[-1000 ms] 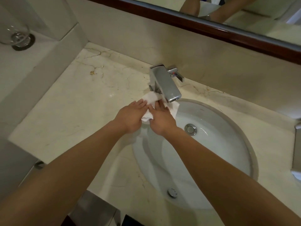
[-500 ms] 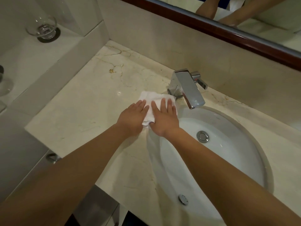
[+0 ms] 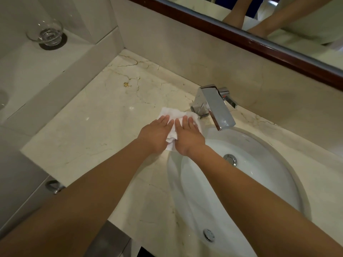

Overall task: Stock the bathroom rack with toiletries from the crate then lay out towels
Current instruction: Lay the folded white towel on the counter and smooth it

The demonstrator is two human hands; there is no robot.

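Observation:
A small white towel (image 3: 172, 115) lies on the marble counter (image 3: 89, 130), just left of the chrome tap (image 3: 216, 106). My left hand (image 3: 157, 135) lies flat on its left half with straight fingers. My right hand (image 3: 187, 137) presses its right half, fingers straight and pointing away from me. Both hands cover most of the cloth; its far edge and a strip between the hands show. No rack or crate is in view.
A white oval basin (image 3: 263, 179) with a chrome drain sits right of the towel. A glass dish (image 3: 45, 32) stands on a raised ledge at far left. A wood-framed mirror (image 3: 278, 47) runs along the back wall. A metal knob (image 3: 53, 186) sticks out below the counter's left edge.
The towel and both hands have moved left, off the basin's rim and onto the counter beside the tap. The towel now lies flatter and more spread.

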